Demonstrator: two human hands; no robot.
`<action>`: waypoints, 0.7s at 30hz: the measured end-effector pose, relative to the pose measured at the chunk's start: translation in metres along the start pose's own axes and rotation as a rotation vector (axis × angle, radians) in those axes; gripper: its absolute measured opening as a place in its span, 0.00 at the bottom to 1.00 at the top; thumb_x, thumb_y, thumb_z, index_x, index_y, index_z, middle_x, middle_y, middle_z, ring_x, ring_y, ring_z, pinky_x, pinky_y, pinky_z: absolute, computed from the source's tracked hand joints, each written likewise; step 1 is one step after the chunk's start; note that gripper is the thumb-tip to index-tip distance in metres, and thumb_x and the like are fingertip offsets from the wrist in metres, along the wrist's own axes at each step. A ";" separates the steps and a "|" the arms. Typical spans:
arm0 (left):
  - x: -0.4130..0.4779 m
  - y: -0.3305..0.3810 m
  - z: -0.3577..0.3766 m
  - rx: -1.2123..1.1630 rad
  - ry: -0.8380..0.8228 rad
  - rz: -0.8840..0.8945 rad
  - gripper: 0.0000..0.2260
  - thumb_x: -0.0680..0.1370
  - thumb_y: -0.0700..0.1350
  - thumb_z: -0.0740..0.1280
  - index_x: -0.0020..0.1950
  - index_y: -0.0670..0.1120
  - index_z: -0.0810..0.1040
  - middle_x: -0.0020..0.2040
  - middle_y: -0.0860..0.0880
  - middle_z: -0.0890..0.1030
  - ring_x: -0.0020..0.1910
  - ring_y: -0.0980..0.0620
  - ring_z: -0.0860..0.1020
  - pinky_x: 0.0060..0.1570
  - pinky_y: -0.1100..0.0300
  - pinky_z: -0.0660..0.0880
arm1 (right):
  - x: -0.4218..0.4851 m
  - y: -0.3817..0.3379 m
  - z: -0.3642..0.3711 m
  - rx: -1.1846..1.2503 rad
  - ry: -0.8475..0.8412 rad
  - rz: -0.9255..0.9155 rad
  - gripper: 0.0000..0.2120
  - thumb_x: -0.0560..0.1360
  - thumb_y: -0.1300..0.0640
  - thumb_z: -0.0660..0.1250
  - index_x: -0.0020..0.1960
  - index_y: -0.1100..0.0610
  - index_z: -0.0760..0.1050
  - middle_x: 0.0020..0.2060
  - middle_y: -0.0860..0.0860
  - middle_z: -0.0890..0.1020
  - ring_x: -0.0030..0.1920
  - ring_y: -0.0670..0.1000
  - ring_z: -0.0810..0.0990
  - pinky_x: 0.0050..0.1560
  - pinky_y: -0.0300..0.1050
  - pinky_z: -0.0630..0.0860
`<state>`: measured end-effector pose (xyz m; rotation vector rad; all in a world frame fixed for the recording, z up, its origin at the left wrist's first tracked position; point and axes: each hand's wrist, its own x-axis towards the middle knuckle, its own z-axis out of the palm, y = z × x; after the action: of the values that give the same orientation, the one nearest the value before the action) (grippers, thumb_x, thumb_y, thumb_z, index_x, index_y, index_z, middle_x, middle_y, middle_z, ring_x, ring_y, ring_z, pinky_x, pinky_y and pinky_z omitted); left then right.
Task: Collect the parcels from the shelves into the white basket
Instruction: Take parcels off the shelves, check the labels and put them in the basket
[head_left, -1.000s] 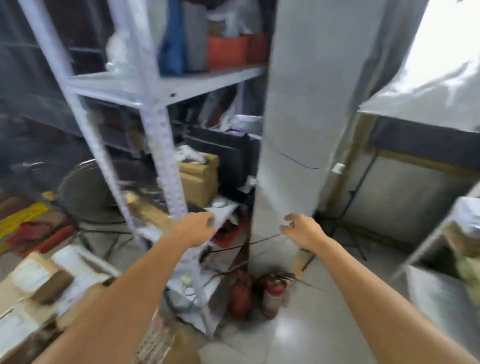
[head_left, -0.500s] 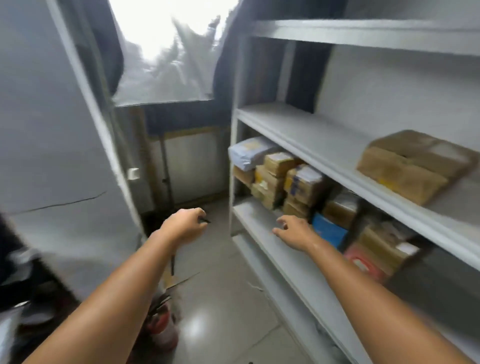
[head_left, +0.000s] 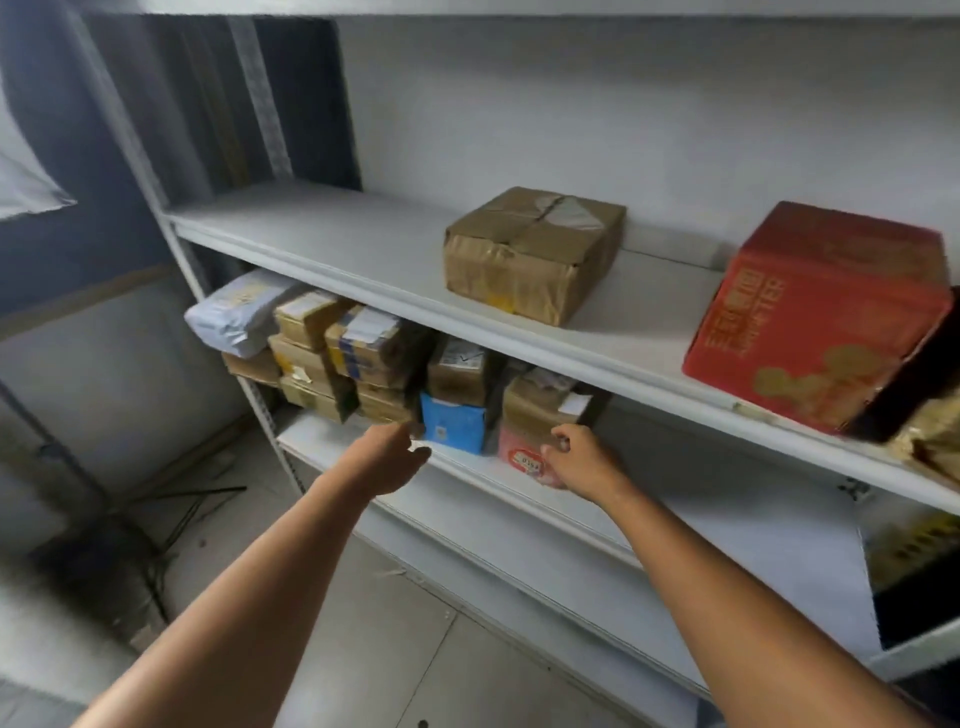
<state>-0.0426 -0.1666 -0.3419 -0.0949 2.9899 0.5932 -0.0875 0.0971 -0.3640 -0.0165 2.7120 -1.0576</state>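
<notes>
head view: looking down at a white rack (head_left: 262, 410) from the front, both bare forearms stretched toward it
upper shelf (head_left: 337, 234): 1 taped brown box (head_left: 535, 254) near the middle, 1 red box (head_left: 821, 317) well to its right
lower shelf (head_left: 727, 519): parcels crowded at its left end, right part bare
parcels, left to right: white bag (head_left: 239, 312) lying on a brown box, 2 stacks of labelled brown boxes (head_left: 332, 358), blue parcel (head_left: 454, 426) with a small brown box (head_left: 457, 371) on top, pink parcel (head_left: 522, 460) under a bigger brown box (head_left: 540, 405)
left hand (head_left: 395, 457): back toward the camera, fingers curled under and hidden, just beside the lower left corner of the blue parcel; grip cannot be told
right hand (head_left: 576, 457): in front of the pink parcel, fingers curled at the edge between it and the box above; real hold or mere touch cannot be told
floor (head_left: 363, 649): grey tiles, dark stand legs (head_left: 171, 499) at left
</notes>
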 end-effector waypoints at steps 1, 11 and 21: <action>0.014 0.004 0.008 -0.011 -0.017 0.016 0.17 0.78 0.50 0.65 0.67 0.48 0.74 0.60 0.45 0.79 0.57 0.46 0.78 0.55 0.56 0.73 | 0.005 0.006 0.000 0.007 0.031 0.020 0.21 0.75 0.49 0.67 0.66 0.54 0.74 0.59 0.54 0.80 0.49 0.52 0.82 0.53 0.47 0.78; 0.179 0.031 0.081 -0.248 -0.080 0.174 0.12 0.79 0.53 0.62 0.59 0.49 0.76 0.49 0.45 0.82 0.49 0.41 0.79 0.43 0.55 0.75 | 0.084 0.047 0.013 0.158 0.402 0.182 0.23 0.77 0.44 0.64 0.68 0.54 0.71 0.63 0.55 0.78 0.62 0.57 0.76 0.58 0.47 0.73; 0.224 0.046 0.129 -0.943 -0.285 0.179 0.08 0.80 0.50 0.64 0.58 0.52 0.75 0.54 0.47 0.82 0.51 0.50 0.80 0.54 0.52 0.77 | 0.130 0.060 0.050 0.565 0.533 0.174 0.14 0.75 0.50 0.66 0.61 0.48 0.77 0.54 0.50 0.82 0.53 0.52 0.80 0.56 0.52 0.78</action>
<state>-0.2586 -0.0843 -0.4660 0.1801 2.2143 1.7918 -0.1991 0.0955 -0.4670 0.6683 2.6374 -1.9475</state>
